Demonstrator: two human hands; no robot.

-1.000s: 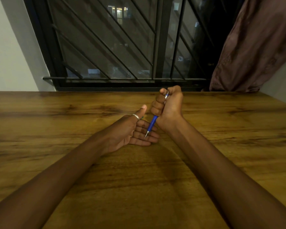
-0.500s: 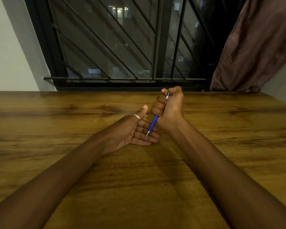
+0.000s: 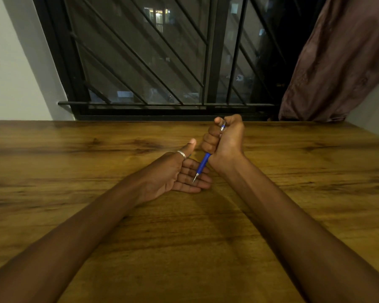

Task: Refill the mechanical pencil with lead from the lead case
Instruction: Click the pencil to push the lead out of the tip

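My right hand (image 3: 225,141) is closed in a fist around a blue mechanical pencil (image 3: 202,165), thumb resting on its top end. The pencil points down and to the left, and its metal tip hangs just over the fingers of my left hand (image 3: 179,173). That hand lies palm up on the wooden table (image 3: 74,162), fingers apart and thumb raised, a silver ring on the thumb. Nothing shows in the left palm. No lead case is in view.
The wooden table runs back to a wall with a black barred window (image 3: 162,62). A brown curtain (image 3: 337,62) hangs at the back right. Both forearms reach in from the near edge.
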